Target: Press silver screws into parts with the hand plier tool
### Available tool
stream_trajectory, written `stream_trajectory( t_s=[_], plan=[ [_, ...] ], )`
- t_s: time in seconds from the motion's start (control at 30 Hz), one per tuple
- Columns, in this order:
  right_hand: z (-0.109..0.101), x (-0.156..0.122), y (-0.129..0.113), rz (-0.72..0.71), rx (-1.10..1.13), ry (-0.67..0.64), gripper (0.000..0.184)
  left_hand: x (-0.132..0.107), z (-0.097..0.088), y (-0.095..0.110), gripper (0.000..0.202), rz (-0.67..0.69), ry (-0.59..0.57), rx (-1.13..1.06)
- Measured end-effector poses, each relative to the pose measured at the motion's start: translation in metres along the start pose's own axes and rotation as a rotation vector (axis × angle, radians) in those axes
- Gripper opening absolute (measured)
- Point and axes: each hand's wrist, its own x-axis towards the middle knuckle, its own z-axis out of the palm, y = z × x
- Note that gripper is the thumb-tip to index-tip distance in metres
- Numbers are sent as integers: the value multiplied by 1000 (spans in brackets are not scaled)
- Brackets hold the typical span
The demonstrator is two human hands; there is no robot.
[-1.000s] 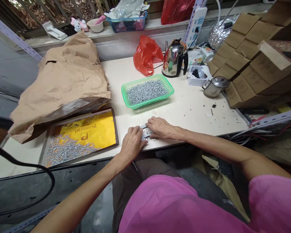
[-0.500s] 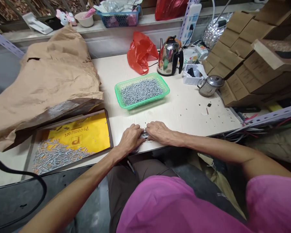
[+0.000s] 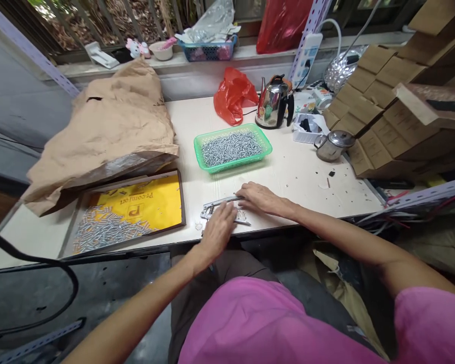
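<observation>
A small flat metal frame with a coil spring (image 3: pixel 211 209) and pale inner parts lies near the table's front edge. My left hand (image 3: pixel 220 225) rests over its middle with fingers stretched forward, hiding part of it. At the frame's right end is my right hand (image 3: pixel 260 198), its fingertips curved onto the upper metal bar; the thumb is hidden. Beyond both hands, a green plastic basket (image 3: pixel 200 161) holds a heap of small silvery metal pins. More such pins (image 3: pixel 109 230) lie in a shallow tray (image 3: pixel 183 205) to the left, on a yellow printed sheet (image 3: pixel 163 194).
Brown paper (image 3: pixel 109 116) covers the left side behind the tray. At the back are a red plastic bag (image 3: pixel 233 96), a kettle (image 3: pixel 275 103) and a white container (image 3: pixel 302 134). A lidded metal pot (image 3: pixel 333 146) stands by stacked cardboard boxes (image 3: pixel 387 121). Small scraps dot the right side.
My hands have moved slightly apart. The left hand's fingers have straightened, and more of the metal frame now shows between and beside the hands. The view has tilted up and shifted left.
</observation>
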Motion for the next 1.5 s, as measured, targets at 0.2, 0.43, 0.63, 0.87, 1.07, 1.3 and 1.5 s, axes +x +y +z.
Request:
stream_trajectory(
  t_s=[0.2,0.43,0.63,0.87,1.07,1.3,1.5],
  plan=[
    [-4,29,6,109,-151,75,18,-17,18,25,36,33,3,-162],
    [-7,46,-68,-357,-188,16,14,-23,25,22,48,-13,-44,-222],
    [4,61,-108,-669,-247,-82,13,-37,36,16,58,-21,-88,-260],
    [10,58,-102,-755,-17,64,11,-37,41,15,60,-23,-55,-321],
    [-49,72,-116,-598,320,564,24,-36,14,1,41,43,77,-266],
    [-106,86,4,54,152,944,29,-17,-69,-111,34,-531,309,200],
    [-59,47,2,13,122,584,27,8,-58,-155,31,-501,44,241]
  ],
)
